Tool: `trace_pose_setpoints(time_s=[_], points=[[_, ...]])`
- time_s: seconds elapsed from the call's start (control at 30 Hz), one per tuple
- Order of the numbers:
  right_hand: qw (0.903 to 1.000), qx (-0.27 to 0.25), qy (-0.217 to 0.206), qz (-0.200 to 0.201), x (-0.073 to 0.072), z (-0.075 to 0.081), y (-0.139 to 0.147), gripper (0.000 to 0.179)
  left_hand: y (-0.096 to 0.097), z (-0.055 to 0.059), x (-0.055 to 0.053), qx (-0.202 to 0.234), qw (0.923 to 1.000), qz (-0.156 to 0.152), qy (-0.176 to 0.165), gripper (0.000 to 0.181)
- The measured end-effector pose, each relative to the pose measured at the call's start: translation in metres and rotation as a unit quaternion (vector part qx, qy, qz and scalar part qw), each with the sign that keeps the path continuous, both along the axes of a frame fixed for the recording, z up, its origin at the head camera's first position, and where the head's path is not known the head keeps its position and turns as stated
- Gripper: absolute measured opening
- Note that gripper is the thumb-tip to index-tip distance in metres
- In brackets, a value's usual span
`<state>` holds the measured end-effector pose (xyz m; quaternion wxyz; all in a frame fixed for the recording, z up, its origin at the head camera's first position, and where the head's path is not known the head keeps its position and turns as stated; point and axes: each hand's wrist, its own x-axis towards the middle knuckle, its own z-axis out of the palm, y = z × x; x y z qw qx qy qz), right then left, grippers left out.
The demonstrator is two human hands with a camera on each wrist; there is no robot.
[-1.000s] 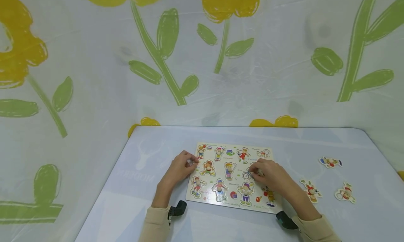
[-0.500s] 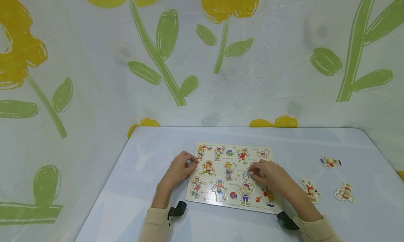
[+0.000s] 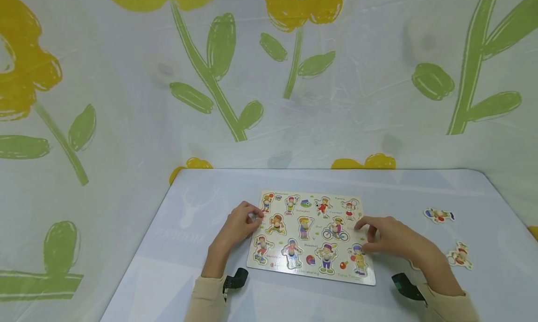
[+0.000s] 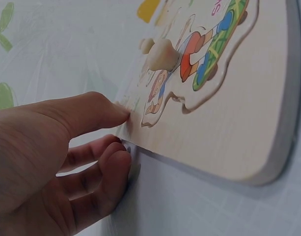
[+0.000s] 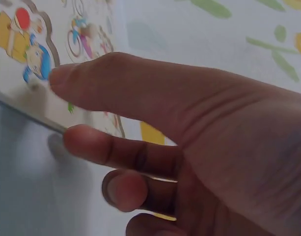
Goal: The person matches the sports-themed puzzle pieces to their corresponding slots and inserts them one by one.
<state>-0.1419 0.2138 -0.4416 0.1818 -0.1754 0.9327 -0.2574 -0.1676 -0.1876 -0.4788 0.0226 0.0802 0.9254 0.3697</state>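
A wooden peg puzzle board (image 3: 275, 253) with sports figures lies on the table. My left hand (image 3: 240, 224) pinches its left edge, thumb (image 4: 113, 114) on top and fingertips at the edge below. Near the board's right edge, my right hand (image 3: 392, 238) holds nothing; its thumb (image 5: 67, 81) and index finger (image 5: 89, 142) are spread apart. A cyclist piece (image 3: 336, 229) sits in the board's middle row. Below it to the right is a blue-capped table tennis piece (image 3: 358, 260), close to the right thumb. A skateboarder piece (image 4: 192, 54) with a round wooden knob shows near the left hand.
To the right lie loose figure pieces: one in blue and yellow (image 3: 439, 215), another with a round white part (image 3: 460, 255), and a third mostly hidden under the right forearm. Behind the table hangs a white flowered curtain (image 3: 357, 102).
My right hand has let go of the cyclist piece and moved right, off the board's middle. The whole cyclist now shows, while the forearm covers a loose piece. My left hand has stayed put.
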Motion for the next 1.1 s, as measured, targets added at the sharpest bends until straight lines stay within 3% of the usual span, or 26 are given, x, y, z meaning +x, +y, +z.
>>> trace_pose_setpoints(time_s=[0.37,0.6,0.97,1.1], points=[[0.9979,-0.001,-0.060,-0.025,0.003,0.010,0.045,0.026,0.000,-0.001,-0.001,0.003,1.0000,-0.001,-0.004,0.009],[0.9963,-0.017,-0.082,-0.019,0.004,0.011,0.072,0.023,-0.001,0.000,-0.001,0.006,1.0000,-0.007,-0.003,0.008],[0.9951,-0.020,-0.096,0.009,0.004,0.010,0.093,0.009,-0.002,0.000,0.000,0.008,0.9999,-0.011,-0.005,0.008],[0.9936,-0.012,-0.112,-0.003,0.004,0.008,0.095,0.010,-0.001,0.001,0.000,0.005,0.9999,-0.015,-0.003,0.008]])
